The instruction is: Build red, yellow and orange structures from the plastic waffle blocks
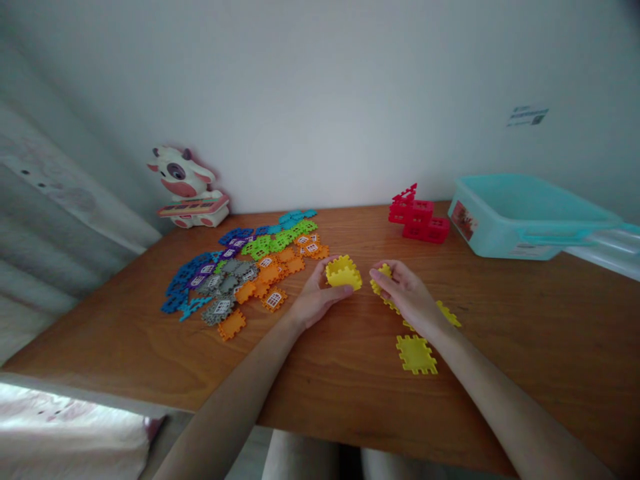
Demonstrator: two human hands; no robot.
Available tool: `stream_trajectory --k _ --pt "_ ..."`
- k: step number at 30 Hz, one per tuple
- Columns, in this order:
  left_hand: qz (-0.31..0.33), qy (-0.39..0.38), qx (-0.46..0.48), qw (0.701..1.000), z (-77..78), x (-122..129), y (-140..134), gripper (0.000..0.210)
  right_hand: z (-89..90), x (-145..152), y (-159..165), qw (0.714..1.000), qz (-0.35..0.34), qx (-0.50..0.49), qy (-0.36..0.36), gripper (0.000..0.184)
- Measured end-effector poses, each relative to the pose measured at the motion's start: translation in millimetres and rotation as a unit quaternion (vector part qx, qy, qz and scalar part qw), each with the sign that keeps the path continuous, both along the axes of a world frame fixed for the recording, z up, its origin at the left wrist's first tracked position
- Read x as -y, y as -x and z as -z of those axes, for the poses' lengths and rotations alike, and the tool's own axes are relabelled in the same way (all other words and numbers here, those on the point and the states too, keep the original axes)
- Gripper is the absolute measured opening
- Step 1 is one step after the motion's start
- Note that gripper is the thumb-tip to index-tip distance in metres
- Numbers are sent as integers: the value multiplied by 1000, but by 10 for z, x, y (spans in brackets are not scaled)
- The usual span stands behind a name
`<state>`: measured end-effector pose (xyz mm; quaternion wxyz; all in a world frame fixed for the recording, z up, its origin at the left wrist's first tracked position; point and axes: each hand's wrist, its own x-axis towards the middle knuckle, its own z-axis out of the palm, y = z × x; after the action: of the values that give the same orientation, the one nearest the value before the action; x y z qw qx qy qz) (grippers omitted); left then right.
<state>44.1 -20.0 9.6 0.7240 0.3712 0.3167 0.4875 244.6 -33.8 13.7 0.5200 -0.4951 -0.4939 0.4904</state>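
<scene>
My left hand grips a partly assembled yellow box of toothed square panels, its upper side uncovered. Just to the right, my right hand pinches a single yellow panel between thumb and fingers, a small gap away from the box. Beneath and beside the right hand lie more yellow panels, partly hidden by the hand and forearm. One flat yellow panel shows whole near the right forearm, and another yellow panel pokes out beyond the wrist.
Orange panels, grey panels, green panels and blue panels are spread on the wooden table at left. A red block structure and a teal bin stand at back right; a cow toy keyboard at back left.
</scene>
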Motion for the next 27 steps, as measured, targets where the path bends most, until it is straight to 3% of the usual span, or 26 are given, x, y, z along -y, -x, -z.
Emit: stream_trajectory --k 3,6,9,14,17,21,23,27 --pt "14 -12 1 1000 9 3 -1 63 23 8 20 1000 14 7 21 36" --pt "14 -9 16 1000 -9 3 3 55 67 -19 9 997 33 -54 45 28" --pt "6 21 50 999 -47 -6 0 45 114 -67 -25 988 7 -142 57 21" --pt "-31 57 75 995 -75 -45 3 35 149 -102 -49 980 -26 -182 82 19" --pt "-50 59 81 994 -65 -54 12 46 111 -69 -22 972 -16 -210 104 21" --pt "-58 70 78 993 -75 -38 8 56 -5 -13 19 963 3 -230 140 40" --pt "-56 71 86 992 -96 -34 4 52 -61 -4 29 960 10 -239 143 40" --pt "-52 92 129 986 -135 -70 16 22 -120 -33 20 951 28 -274 141 21"
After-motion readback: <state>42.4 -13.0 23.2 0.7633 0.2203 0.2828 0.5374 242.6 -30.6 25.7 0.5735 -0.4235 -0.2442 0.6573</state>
